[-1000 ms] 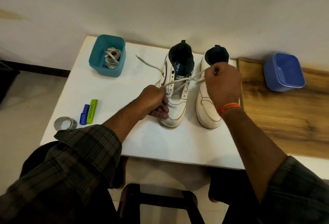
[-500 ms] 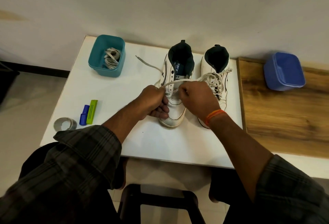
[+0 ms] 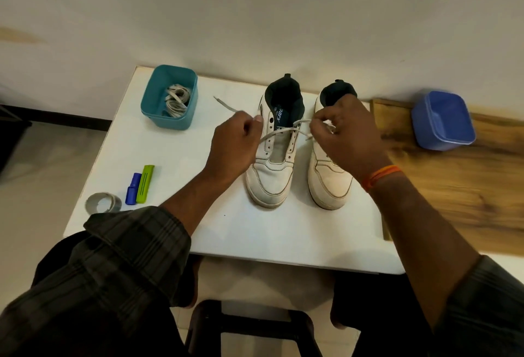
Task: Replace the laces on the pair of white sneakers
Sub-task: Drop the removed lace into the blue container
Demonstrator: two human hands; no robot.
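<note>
Two white sneakers stand side by side on the white table (image 3: 278,240), toes toward me. The left sneaker (image 3: 273,163) has almost all its eyelets bare; one grey-white lace (image 3: 280,131) crosses its upper eyelets. My left hand (image 3: 234,148) grips that lace at the shoe's left side, and the lace's free end trails off to the back left. My right hand (image 3: 344,129) pinches the lace's other end above the right sneaker (image 3: 329,183), hiding that shoe's lacing.
A teal bin (image 3: 170,97) with bundled laces sits at the table's back left. A blue and a green marker-like object (image 3: 140,185) and a tape roll (image 3: 102,203) lie at the left edge. A blue tub (image 3: 442,120) rests on the wooden board (image 3: 453,186) on the right.
My left hand has moved back along the left sneaker's side, holding the lace all along. My right hand swung from the left sneaker back over the right sneaker, drawing the lace across.
</note>
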